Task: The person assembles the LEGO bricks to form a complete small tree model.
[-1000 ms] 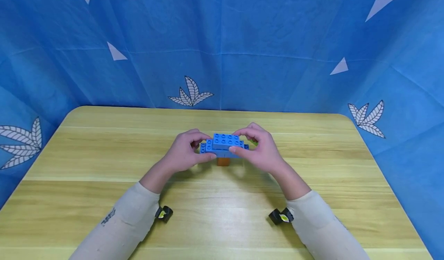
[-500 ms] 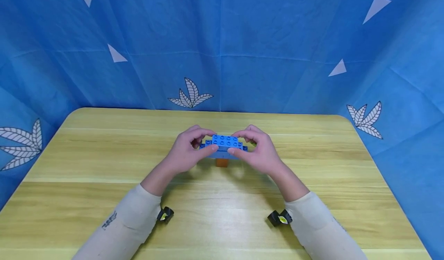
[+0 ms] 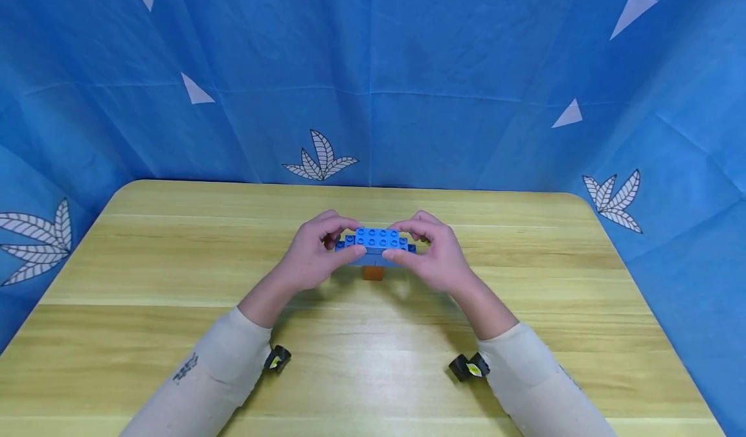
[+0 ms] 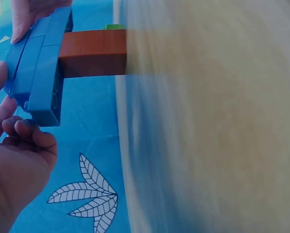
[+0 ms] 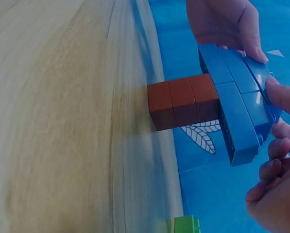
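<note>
A T-shaped stack of toy bricks stands upright on the table: a reddish-brown column carries wider blue layers. Topmost is a blue eight-stud toy brick, flush along the layer under it. My left hand pinches the left end of this brick, thumb on the near side and index finger behind. At its right end my right hand pinches in the same way. The other fingers of both hands are curled beside the ends of the lower blue layers. In the head view, the blue layers hide most of the column.
A green brick stands behind the stack, mostly hidden in the left wrist view. The wooden table extends around it. A blue patterned curtain hangs beyond the far edge.
My left hand has shifted from the lower blue layers up to the top brick. That brick, tilted in my right hand before, now sits lower and level.
</note>
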